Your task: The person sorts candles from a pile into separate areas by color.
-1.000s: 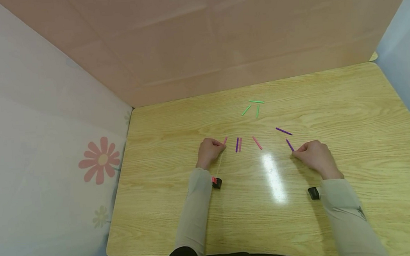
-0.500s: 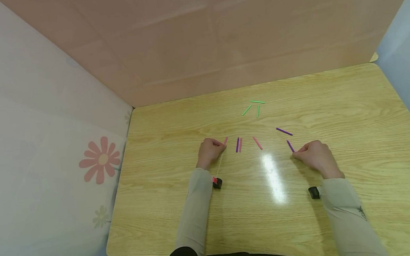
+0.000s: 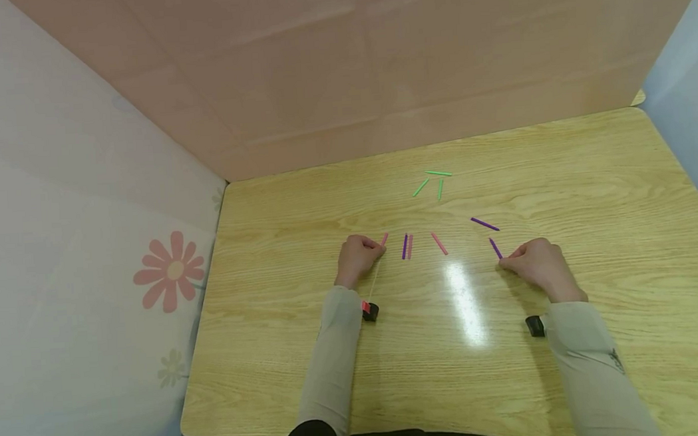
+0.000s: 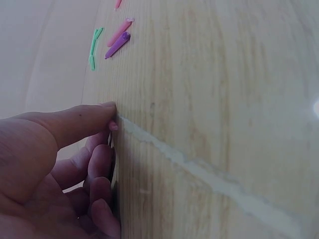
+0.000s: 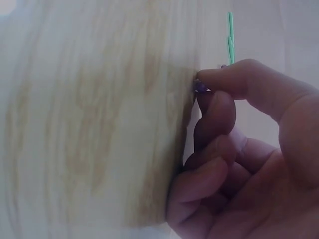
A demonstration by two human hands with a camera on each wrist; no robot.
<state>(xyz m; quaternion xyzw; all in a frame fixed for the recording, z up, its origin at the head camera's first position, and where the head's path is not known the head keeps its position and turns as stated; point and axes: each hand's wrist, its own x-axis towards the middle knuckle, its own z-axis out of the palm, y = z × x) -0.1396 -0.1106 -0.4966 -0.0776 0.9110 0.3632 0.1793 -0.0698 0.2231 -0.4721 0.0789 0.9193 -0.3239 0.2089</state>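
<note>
My left hand (image 3: 357,259) pinches the near end of a small pink stick (image 3: 385,239) between thumb and finger, low over the table. In the left wrist view only a bit of pink (image 4: 113,126) shows at the fingertips. To its right, a purple stick (image 3: 405,246) and a pink stick (image 3: 410,247) lie side by side, with another pink stick (image 3: 439,244) slanting beyond them. My right hand (image 3: 538,266) pinches the near end of a purple stick (image 3: 495,248). In the right wrist view my fingers mostly cover it. Another purple stick (image 3: 485,224) lies just behind.
Toward the back of the wooden table (image 3: 279,249) lie green sticks (image 3: 421,187) in a loose group. A pinkish-brown panel (image 3: 364,70) rises behind, and a flowered curtain (image 3: 85,227) hangs at the left. A thin pale line (image 4: 189,172) runs from my left fingertips toward the wrist camera.
</note>
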